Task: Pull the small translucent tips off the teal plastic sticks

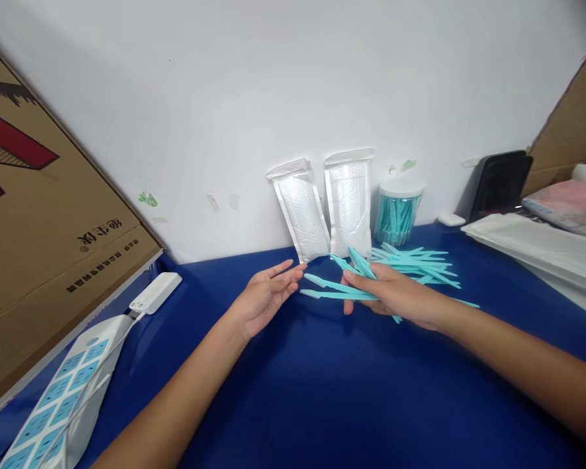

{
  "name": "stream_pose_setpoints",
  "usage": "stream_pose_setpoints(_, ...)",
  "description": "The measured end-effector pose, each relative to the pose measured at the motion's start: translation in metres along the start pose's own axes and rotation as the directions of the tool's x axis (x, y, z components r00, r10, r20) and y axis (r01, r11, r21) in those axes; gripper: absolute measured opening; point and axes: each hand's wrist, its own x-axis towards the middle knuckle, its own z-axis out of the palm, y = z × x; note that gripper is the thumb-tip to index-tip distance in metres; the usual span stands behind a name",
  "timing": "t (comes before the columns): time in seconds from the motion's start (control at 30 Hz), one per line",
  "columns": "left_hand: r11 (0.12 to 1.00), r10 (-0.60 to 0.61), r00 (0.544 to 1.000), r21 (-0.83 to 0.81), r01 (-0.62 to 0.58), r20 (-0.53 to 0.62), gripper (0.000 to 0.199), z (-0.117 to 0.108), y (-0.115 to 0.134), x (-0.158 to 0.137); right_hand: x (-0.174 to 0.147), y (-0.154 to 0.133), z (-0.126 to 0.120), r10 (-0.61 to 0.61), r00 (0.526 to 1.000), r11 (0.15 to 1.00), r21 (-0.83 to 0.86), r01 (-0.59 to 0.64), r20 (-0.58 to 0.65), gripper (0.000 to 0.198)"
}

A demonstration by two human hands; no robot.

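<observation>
My right hand (395, 293) is closed around several slim turquoise plastic sticks that look like eyebrow razors (329, 288). Their tips fan out to the left and upward from its fingers. Just left of those tips, my left hand (271, 293) is open with its fingers stretched out and holds nothing. Behind my right hand lies a loose pile of the same eyebrow razors (427, 264) on the blue tabletop (303, 397). A clear jar (398, 215) with a white lid stands behind the pile, filled with more of them.
Two silvery bubble mailers (300, 208) lean against the white wall (273, 78). On the left are a power strip (63, 397), a white plug-like block (156, 292) and a large cardboard box (53, 195). A black stand (501, 182) and white packages (542, 251) sit at the right.
</observation>
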Motion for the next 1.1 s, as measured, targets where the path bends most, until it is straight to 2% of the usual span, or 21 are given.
stream_pose_setpoints(0.07,0.999,0.032,0.999,-0.019,-0.032,-0.013,0.053,0.001,-0.0007,0.0003,0.0009,0.0012,-0.0014,-0.002,0.999,1.0,0.02,0.001,0.044,0.057)
stream_pose_setpoints(0.17,0.997,0.068,0.998,-0.022,-0.068,0.002,0.04,0.0002,-0.0032,0.0023,0.0017,0.0025,-0.003,0.003,0.999,1.0,0.013,-0.004,0.053,0.063)
stream_pose_setpoints(0.3,0.987,0.077,0.997,0.145,-0.073,-0.027,0.027,-0.0028,-0.0059,0.0041,0.0007,0.0018,-0.0037,0.065,0.998,0.998,-0.019,-0.065,0.02,0.065)
stream_pose_setpoints(0.37,0.965,0.108,0.993,0.247,-0.091,-0.053,0.031,-0.0038,-0.0056,0.0039,-0.0005,-0.0002,-0.0035,0.081,0.997,0.996,-0.044,-0.08,0.007,0.063)
stream_pose_setpoints(0.43,0.945,0.139,0.988,0.307,-0.113,-0.065,0.034,-0.0041,-0.0045,0.0032,-0.0018,-0.0023,-0.0028,0.047,0.999,0.994,-0.096,-0.048,-0.009,0.06)
stream_pose_setpoints(0.53,0.929,0.142,0.989,0.349,-0.123,-0.029,0.034,-0.0033,-0.003,0.0015,-0.0033,-0.0032,-0.0014,0.013,1.0,0.988,-0.151,-0.017,-0.028,0.057)
stream_pose_setpoints(0.67,0.902,0.165,0.986,0.399,-0.167,0.041,0.034,-0.0007,-0.0038,-0.0008,-0.003,0.0014,-0.0003,-0.035,0.999,0.994,-0.106,0.035,0.001,0.051)
stream_pose_setpoints(0.83,0.866,0.181,0.983,0.471,-0.166,0.013,0.04,0.0015,-0.0051,-0.0017,0.0003,0.0052,-0.0031,-0.107,0.993,0.986,-0.13,0.101,-0.044,0.047)
stream_pose_setpoints(0.97,0.807,0.209,0.977,0.556,-0.199,0.046,0.048,0.0009,-0.0053,-0.0027,0.0005,0.0027,-0.0053,-0.15,0.986,0.971,-0.199,0.133,-0.073,0.04)
stream_pose_setpoints(1.1,0.721,0.287,0.95,0.625,-0.299,0.124,0.044,0.0,-0.0059,-0.003,-0.0013,-0.0026,-0.0034,-0.168,0.981,0.959,-0.244,0.141,-0.092,0.036)
